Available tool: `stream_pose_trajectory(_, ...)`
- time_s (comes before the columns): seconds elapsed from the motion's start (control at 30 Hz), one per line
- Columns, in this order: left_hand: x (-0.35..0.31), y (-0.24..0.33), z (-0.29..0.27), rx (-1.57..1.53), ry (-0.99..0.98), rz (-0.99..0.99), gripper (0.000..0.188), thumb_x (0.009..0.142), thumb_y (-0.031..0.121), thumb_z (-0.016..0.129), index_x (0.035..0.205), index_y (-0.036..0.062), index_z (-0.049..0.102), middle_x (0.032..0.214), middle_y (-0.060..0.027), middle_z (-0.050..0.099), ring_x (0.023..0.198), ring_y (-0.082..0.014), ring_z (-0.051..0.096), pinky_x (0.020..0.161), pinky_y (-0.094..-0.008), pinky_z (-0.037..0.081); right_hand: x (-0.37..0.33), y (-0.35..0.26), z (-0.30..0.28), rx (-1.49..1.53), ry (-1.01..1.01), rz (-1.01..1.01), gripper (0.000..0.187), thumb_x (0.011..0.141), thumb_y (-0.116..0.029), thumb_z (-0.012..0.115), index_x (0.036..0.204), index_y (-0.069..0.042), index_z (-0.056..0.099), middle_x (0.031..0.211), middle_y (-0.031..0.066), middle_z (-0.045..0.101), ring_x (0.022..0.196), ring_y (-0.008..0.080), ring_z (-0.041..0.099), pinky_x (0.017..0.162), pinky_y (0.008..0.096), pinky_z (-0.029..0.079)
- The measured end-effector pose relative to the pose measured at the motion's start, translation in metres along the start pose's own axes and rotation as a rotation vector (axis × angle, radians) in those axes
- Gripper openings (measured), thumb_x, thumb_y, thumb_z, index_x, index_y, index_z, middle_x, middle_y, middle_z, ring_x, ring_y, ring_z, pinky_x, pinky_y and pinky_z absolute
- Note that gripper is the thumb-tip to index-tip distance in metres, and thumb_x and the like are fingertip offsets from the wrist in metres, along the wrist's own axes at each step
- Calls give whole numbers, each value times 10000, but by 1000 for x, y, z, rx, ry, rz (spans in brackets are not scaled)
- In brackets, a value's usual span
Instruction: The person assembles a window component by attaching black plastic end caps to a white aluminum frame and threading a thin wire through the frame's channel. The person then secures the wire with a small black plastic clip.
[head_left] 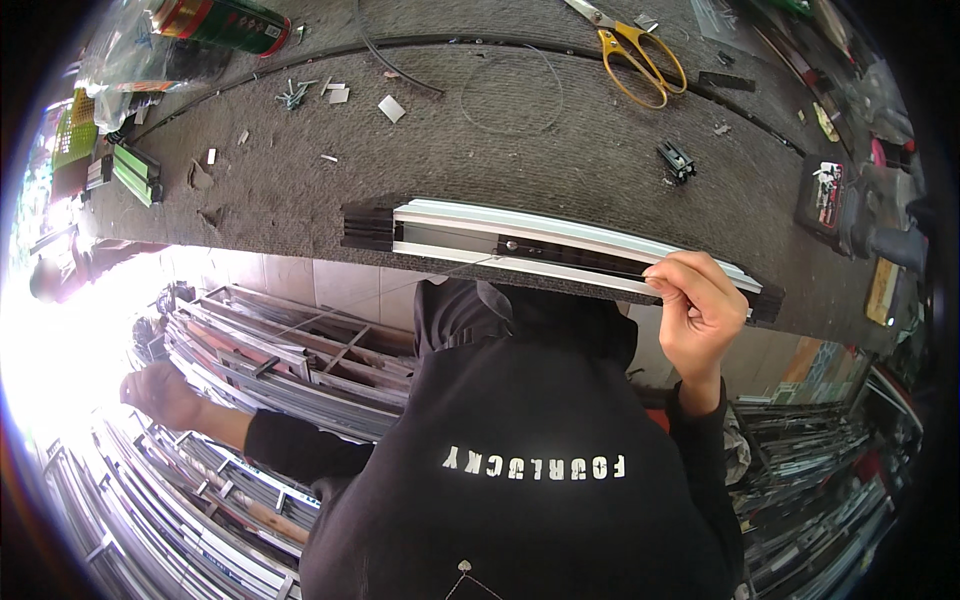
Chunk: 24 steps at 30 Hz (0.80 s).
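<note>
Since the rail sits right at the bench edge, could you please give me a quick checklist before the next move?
1. Right hand gripping the aluminium rail: ok.
2. Rail resting flat on the carpeted bench: ok.
3. Left hand on the rail: not ok; it is down among the stacked frames.
4. Scissors apart from the rail: ok.
5. Thin wire attached to the rail: cannot tell.

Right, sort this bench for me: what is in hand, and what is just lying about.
In hand:
right hand gripping the aluminium rail at the bench edge
thin wire running from the rail toward the left hand, raised over the stacked frames

Lying about:
yellow scissors
spray can
screws
small black clip
green strips
</note>
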<state>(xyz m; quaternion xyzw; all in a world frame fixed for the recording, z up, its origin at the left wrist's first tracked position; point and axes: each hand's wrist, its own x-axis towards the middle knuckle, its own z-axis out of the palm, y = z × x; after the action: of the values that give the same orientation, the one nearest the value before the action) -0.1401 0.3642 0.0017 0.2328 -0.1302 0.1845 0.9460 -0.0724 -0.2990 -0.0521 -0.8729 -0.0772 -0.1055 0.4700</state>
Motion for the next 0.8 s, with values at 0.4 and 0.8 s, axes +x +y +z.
stream_pose_trajectory(0.4,-34,-208,51,2352,298,35,317,976,344,655,1052,43,719,1003,-96,676,868,-194,615,799,-361,505,-1,-2,-2,-7,-20,23,95,824,123,684,862,38,701,795,90,671,691,171,655,629,245,519)
stream_pose_trajectory(0.8,-42,-337,139,1679,-499,-842,319,937,243,679,1033,-60,664,1018,-235,678,946,-436,627,819,-453,496,1,0,-9,87,-95,51,134,783,138,685,850,26,715,801,87,684,683,153,661,598,235,510)
